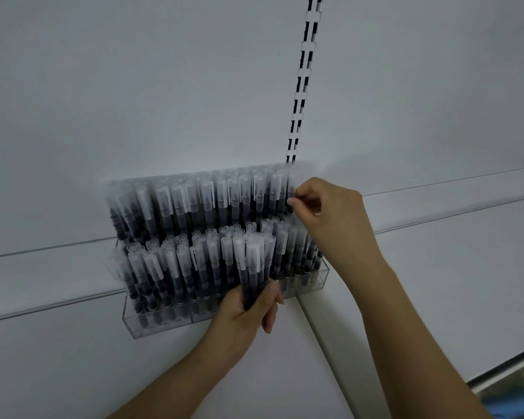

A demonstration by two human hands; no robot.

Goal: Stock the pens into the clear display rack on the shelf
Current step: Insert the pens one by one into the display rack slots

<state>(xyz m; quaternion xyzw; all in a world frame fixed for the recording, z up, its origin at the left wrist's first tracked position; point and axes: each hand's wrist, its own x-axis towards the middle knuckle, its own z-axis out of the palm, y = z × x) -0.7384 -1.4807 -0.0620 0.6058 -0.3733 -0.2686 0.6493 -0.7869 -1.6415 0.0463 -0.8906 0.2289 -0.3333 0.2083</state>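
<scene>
A clear display rack (152, 325) stands on a white shelf (73, 343), packed with several dark pens with frosted caps in stepped rows. My left hand (248, 309) grips a small bundle of pens (253, 261) upright in front of the rack's lower row. My right hand (324, 213) pinches a single pen (291, 189) at the right end of the rack's back row, beside the other standing pens.
A white back panel rises behind the rack, with a slotted black-and-white upright strip (303, 86) running up it. A second white shelf (436, 267) lies to the right, and a seam (321, 343) divides the two. Something blue (515, 403) shows at the lower right corner.
</scene>
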